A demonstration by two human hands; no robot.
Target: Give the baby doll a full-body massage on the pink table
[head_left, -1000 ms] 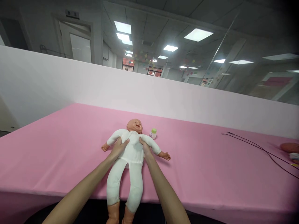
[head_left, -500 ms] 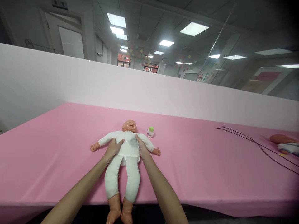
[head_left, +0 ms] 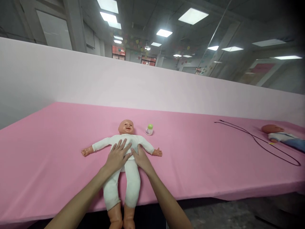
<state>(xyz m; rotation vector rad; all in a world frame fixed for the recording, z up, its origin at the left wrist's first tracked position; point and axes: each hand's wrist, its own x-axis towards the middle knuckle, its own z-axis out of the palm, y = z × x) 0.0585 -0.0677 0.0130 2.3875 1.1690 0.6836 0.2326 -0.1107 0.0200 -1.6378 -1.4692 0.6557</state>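
A baby doll (head_left: 132, 178) in a white cloth suit lies on its back on a pink-covered table (head_left: 190, 159), arms spread and feet over the front edge. My left hand (head_left: 118, 156) rests flat on the left part of its belly and chest, fingers spread. At the right side of its torso is my right hand (head_left: 141, 156), its thumb and a finger apart on the cloth and its other fingers partly hidden. Beside the doll's head stands a small clear jar with a green lid (head_left: 149, 129).
A thin black cable (head_left: 256, 140) loops across the right of the table. Beyond it lies a second doll (head_left: 281, 135) in white and blue clothes. A low white wall (head_left: 143, 89) runs along the back, with glass above it.
My left hand has gone from holding the doll's side to lying spread on its front. My right hand has shifted inward on the torso. The view has tilted down and turned slightly right.
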